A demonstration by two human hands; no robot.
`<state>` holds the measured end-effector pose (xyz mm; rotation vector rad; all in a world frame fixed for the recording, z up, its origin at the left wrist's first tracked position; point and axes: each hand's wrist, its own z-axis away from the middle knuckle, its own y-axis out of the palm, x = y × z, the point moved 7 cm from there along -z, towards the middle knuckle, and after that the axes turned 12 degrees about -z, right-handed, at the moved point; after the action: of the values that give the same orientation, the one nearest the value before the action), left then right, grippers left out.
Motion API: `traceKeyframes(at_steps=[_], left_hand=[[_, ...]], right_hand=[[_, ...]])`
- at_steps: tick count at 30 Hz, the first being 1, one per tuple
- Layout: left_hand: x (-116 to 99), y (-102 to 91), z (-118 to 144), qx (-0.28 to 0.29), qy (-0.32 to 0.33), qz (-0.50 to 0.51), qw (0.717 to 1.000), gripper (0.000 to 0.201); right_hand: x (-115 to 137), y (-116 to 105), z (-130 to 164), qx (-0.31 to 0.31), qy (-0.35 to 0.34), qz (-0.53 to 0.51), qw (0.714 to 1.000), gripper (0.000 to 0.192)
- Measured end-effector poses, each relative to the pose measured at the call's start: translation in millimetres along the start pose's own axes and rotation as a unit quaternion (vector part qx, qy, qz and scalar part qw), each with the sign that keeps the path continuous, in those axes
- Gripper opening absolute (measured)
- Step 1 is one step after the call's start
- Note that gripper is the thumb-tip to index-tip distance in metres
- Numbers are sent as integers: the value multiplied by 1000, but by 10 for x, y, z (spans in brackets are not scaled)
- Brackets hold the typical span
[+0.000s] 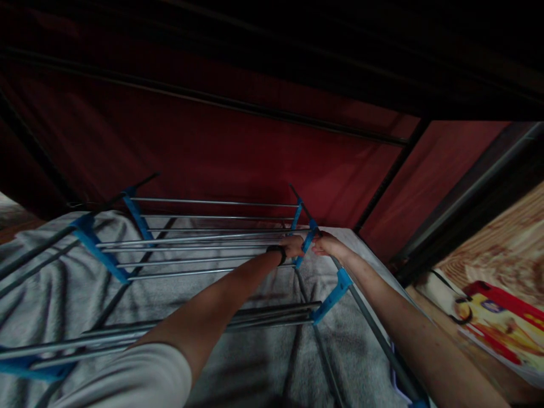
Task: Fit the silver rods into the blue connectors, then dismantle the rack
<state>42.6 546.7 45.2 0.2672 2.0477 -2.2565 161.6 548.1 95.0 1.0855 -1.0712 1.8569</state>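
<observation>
Drying rack [204,249], metal rods with blue plastic joints, stands over a grey blanket [55,283], ahead of me. Both my hands sit at its far right corner. Left hand [292,246] curled closed on a blue joint [306,242], dark band at the wrist. Right hand [326,243] closed on the same joint from the right side. Dark red fabric wall [221,147] behind. Colourful bag [501,323] on the floor, near right.

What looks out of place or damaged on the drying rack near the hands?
Nothing looks damaged. The drying rack lies on a grey blanket, its rods straight. Both the left hand and the right hand grip its blue joint.
</observation>
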Motion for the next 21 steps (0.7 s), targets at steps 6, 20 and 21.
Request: traceKeyframes(at_steps=[6,20,21], left_hand=[[-35,-101,-1,5,25,16,1000,18],[-47,-125,-7,7,28,53,998,21],[-50,-123,-7,6,28,54,998,22]], right_hand=[[85,33,133,7,9,1,1000,26],[92,70,175,10,29,-17,999,28],[94,79,180,11,33,-23,999,27]])
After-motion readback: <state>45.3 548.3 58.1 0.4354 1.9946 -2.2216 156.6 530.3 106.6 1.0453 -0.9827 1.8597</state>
